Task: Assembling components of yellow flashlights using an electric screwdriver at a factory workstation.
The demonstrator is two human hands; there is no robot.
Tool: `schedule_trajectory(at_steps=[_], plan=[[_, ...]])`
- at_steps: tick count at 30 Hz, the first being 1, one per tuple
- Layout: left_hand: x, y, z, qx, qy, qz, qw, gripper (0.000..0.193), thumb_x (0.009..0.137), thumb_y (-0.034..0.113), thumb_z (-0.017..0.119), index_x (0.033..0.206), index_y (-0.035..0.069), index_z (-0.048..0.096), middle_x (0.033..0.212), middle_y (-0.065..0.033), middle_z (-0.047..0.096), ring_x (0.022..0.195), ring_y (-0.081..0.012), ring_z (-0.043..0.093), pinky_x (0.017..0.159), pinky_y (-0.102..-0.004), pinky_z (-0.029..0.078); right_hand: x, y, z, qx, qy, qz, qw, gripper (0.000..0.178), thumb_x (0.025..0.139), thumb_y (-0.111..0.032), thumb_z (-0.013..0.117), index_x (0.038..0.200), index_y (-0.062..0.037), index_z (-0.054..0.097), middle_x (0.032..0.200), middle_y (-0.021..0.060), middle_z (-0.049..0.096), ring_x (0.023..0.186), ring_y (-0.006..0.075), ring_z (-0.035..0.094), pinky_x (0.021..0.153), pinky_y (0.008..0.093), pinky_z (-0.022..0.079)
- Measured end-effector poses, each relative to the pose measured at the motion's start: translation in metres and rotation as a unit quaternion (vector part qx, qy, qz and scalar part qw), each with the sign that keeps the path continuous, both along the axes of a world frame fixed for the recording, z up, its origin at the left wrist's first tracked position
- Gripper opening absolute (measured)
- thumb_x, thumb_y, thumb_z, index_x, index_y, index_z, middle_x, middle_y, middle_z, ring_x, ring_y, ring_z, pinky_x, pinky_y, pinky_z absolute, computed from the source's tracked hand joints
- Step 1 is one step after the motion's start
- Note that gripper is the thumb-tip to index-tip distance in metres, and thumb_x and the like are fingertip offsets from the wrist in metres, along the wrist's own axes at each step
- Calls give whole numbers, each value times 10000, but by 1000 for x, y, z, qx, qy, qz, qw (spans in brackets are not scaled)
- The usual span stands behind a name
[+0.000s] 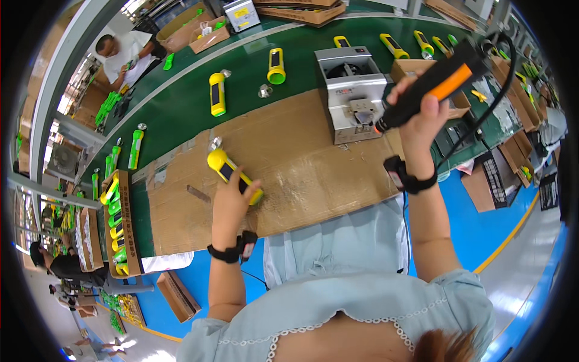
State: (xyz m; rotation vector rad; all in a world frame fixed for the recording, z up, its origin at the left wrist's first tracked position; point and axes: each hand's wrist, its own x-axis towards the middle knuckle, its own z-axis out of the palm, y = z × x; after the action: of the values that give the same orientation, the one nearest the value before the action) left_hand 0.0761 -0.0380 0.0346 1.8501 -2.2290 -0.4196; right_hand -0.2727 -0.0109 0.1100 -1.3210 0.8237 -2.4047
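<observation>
Yellow flashlight (225,170) | diagonal, head far-left | left fingers (233,182) gripping it | right fingers (429,107) clamped round screwdriver (437,83)

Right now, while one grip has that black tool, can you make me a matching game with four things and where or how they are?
Things
1. power driver
2. yellow flashlight on the cardboard sheet
3. box-shaped machine
4. long carton at the table's left

Where or how
A. filled with green and yellow flashlights
B. touched by the left grip
C. silver-grey, standing upright
D. held up in the right grip

Right pairs: 1-D, 2-B, 3-C, 4-A
</observation>
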Motion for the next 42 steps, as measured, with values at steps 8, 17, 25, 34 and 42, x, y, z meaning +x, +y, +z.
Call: schedule_trajectory(at_steps=[8,17,25,34,42], plan=[[-58,43,6,-139,0,-261,955,637,523,234,835,1092,70,601,837,-121,569,812,-311,562,731,-401,448,-5,-46,2,-4,44,20,999,273,889,-245,605,954,-25,458,701,85,593,561,138,564,530,254,464],[-118,36,-31,-159,46,-299,940,468,735,344,690,1041,22,544,923,-132,534,850,-311,526,720,-399,411,9,-29,-3,132,102,78,983,506,863,-493,552,1002,-13,471,675,106,565,536,169,560,491,277,459],[-123,34,-33,-192,51,-278,940,449,732,313,684,1033,10,546,919,-135,534,852,-301,522,738,-392,393,63,33,-35,70,1,193,979,750,736,-589,669,1101,28,449,684,126,570,547,176,568,497,258,457],[-123,35,-36,-213,74,-283,932,472,716,296,694,1054,6,539,918,-129,532,852,-295,521,738,-389,388,73,33,-53,66,-14,196,978,727,716,-557,713,1081,15,453,727,122,570,597,164,577,523,250,459],[-123,37,-35,-212,76,-274,935,471,710,327,710,1023,17,543,882,-119,518,833,-290,519,715,-382,388,81,27,-61,151,34,163,974,770,666,-670,679,1004,-18,449,683,91,556,561,168,568,507,268,480]])
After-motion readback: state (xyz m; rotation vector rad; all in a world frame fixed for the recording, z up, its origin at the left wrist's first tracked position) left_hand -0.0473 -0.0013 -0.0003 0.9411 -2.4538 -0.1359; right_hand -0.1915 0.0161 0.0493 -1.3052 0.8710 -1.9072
